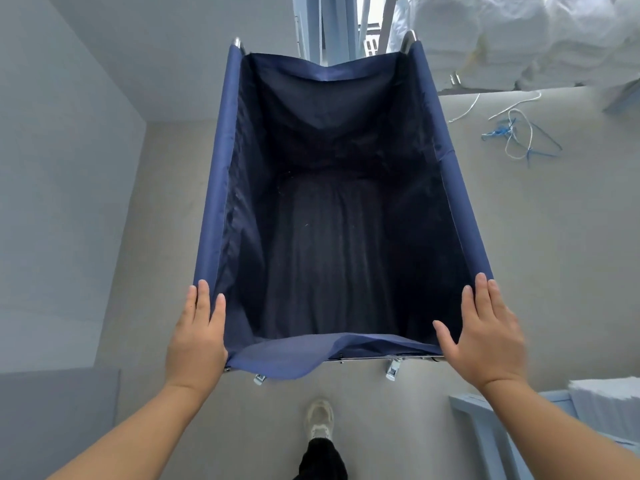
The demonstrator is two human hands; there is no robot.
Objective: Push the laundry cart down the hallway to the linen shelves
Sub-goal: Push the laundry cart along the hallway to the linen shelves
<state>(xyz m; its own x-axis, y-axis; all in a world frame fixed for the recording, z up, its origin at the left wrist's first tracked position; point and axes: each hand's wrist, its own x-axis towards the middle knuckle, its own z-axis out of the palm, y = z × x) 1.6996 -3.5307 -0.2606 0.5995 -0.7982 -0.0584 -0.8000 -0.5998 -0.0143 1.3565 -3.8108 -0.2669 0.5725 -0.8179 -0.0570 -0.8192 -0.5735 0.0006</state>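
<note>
The left hand (195, 336) and right hand (485, 336) were laid flat, fingers extended, on the laundry cart (221, 174) near corners; even pressure was judged necessary to steer clear of the hangers (516, 133).

Soft, even daylight is coming from ahead; wide-angle bending is warping the edges, and the right hand (486, 336) is blurring slightly.

The laundry cart (221, 188) is matt navy cloth on shiny metal tubing, over a smooth matt floor (519, 237).
</note>
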